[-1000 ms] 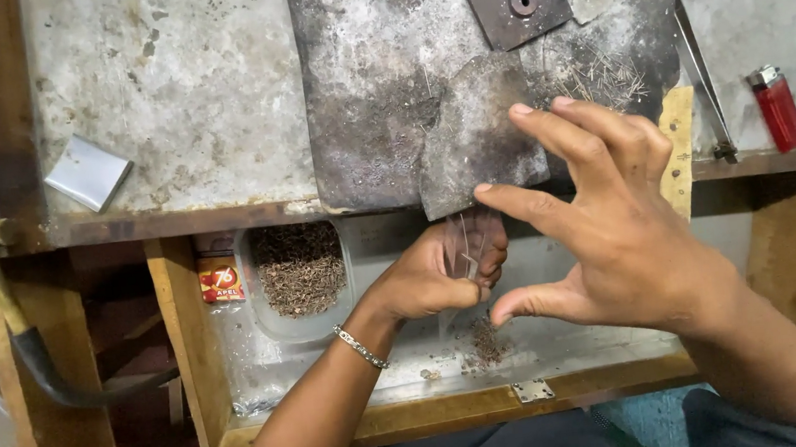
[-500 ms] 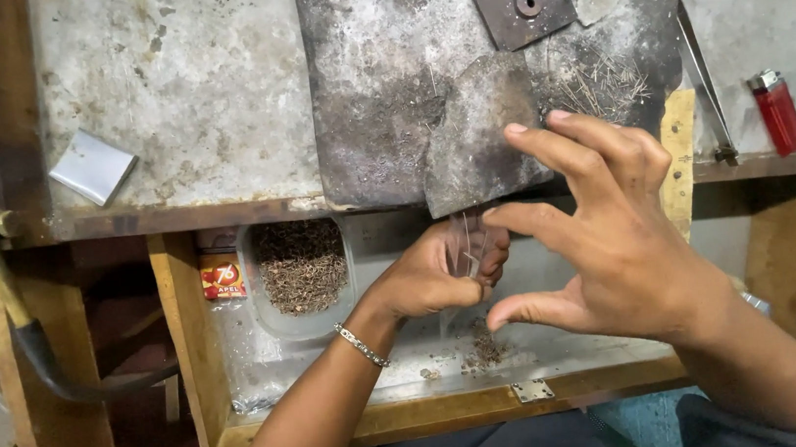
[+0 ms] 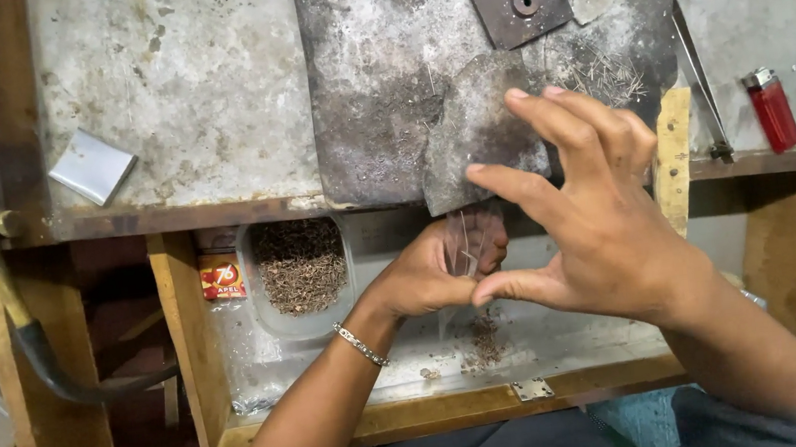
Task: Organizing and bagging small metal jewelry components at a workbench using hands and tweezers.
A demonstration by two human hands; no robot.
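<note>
Right now a small clear plastic sleeve (image 3: 460,247) stands upright, long axis twelve to six, mouth seemingly down, pinched in the left hand (image 3: 433,274) over the open wooden drawer (image 3: 438,411). Brown shavings (image 3: 483,333) lie beneath at six. The right hand (image 3: 585,223), fingers spread, meets it thumb first. Likely step: emptying or filling; next calls for steady fingers. At nine sits a clear tub of brown bits (image 3: 299,268); at twelve, the grey worktop (image 3: 171,80).

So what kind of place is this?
Probably a small craft workshop. There is a scarred metal plate on a worn workbench, tweezers, and a tub of tiny brown bits in the drawer.
</note>
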